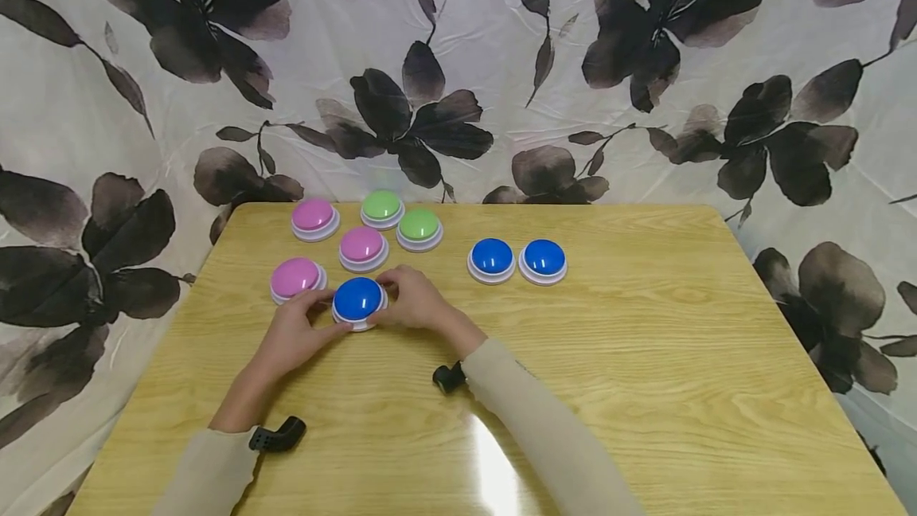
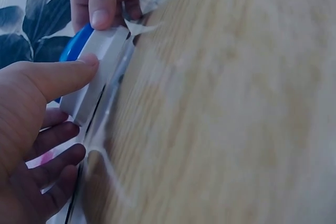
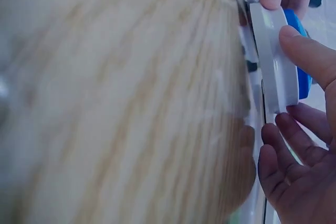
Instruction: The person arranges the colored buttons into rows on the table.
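Observation:
A blue push button (image 1: 358, 299) with a domed top and white base sits at the left of the wooden table, between both hands. My left hand (image 1: 297, 337) grips its left side, with the thumb (image 2: 79, 74) on the white base. From the right, my right hand (image 1: 415, 301) holds the same base between thumb and fingers. In the right wrist view the white base (image 3: 274, 59) is seen edge-on, close over the tabletop. A pink button (image 1: 294, 279) stands just left of it, beside the left fingertips and partly covered by that hand.
Two more pink buttons, one at the back (image 1: 313, 217) and one nearer (image 1: 361, 247), stand behind the hands. Two green buttons, the farther (image 1: 381, 207) and the nearer (image 1: 419, 228), are beside them. Right of these are two blue buttons (image 1: 491, 259). A floral cloth (image 1: 516, 134) hangs behind the table (image 1: 645, 357).

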Demonstrator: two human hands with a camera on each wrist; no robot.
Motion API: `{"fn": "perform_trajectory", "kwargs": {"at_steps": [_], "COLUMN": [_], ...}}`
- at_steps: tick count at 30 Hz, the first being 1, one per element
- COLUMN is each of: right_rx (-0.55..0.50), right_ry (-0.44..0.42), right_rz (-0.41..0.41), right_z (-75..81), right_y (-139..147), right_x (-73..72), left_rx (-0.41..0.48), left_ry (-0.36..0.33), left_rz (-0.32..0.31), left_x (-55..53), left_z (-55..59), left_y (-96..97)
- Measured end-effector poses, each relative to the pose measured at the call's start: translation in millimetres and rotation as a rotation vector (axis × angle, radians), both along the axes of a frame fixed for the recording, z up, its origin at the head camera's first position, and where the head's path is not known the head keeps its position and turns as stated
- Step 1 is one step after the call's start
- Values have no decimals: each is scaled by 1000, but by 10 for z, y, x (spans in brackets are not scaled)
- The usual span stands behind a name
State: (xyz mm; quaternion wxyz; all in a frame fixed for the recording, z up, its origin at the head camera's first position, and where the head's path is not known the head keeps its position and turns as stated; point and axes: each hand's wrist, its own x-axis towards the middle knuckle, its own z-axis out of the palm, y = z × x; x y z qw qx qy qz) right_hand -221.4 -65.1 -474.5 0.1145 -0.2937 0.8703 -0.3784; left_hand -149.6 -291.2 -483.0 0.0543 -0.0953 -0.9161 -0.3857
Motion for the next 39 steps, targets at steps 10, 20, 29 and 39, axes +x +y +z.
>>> {"fn": "perform_trajectory", "kwargs": {"at_steps": [10,20,29,39], "right_rx": [-40,-21,-33,-58], "right_ry": [-25,-6,36,14], "right_rz": [-40,-108,-181,-283], "right_z": [21,217,393,401], "right_y": [330,789,1212,1664], "right_x": [106,18,-23,-80], "left_rx": [48,55,72,55], "left_ry": [-19,-3,23,-50], "left_rz": [-39,-108,-178,-228], "left_x": [-5,-297,-543,-793], "left_z": [-12,100,251,299], "left_y": [290,692,1103,1572]}}
